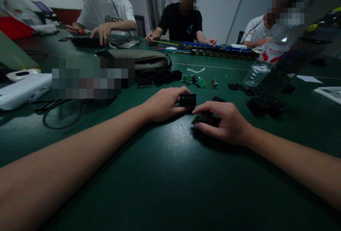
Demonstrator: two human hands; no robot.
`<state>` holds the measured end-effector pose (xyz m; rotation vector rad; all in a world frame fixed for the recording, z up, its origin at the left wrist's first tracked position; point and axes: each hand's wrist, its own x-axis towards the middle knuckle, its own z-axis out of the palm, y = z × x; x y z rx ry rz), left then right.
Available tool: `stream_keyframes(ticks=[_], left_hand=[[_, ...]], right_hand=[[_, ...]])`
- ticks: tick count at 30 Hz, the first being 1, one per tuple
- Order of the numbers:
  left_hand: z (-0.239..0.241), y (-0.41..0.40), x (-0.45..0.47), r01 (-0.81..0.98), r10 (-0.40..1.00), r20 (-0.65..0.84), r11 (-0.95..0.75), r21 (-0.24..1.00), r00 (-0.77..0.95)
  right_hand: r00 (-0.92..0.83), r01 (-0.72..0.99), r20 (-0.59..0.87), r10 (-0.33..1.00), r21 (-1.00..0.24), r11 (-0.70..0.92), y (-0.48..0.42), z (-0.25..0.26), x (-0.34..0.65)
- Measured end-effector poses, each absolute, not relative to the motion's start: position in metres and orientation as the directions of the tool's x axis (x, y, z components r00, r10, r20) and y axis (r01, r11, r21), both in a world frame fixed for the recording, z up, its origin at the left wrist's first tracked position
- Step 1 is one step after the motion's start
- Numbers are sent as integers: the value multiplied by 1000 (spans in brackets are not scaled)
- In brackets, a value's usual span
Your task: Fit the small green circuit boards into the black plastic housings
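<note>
My left hand [165,103] grips a small black plastic case [188,99] just above the green table [170,181], fingers behind it and thumb below. To its right, my right hand [226,121] holds a small green circuit board [200,119] between thumb and fingers. A dark piece [218,99] shows just behind the right hand, partly hidden by it. Beyond both hands lie several loose green circuit boards [201,82] and a group of black plastic cases [162,77].
A clear water bottle [262,62] and a dark transparent container [295,57] stand on the right, near black parts [263,106]. On the left are a white device [23,91] and a black cable [64,127]. A pouch [138,59] lies mid-table. Three people sit opposite.
</note>
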<state>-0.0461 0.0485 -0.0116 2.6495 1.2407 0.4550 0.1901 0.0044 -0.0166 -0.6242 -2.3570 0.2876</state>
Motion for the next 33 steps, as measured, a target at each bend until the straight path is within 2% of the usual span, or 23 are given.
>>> stream_keyframes(ticks=[19,33], left_hand=[[-11,48,-46,724,782,183,-622,298,596],[-13,48,-47,667,732,242,-681,302,637]], right_hand=[[-649,359,547,529,-392,847,4,-15,190],[-516,451,567,643,-458,766,4,-16,189]])
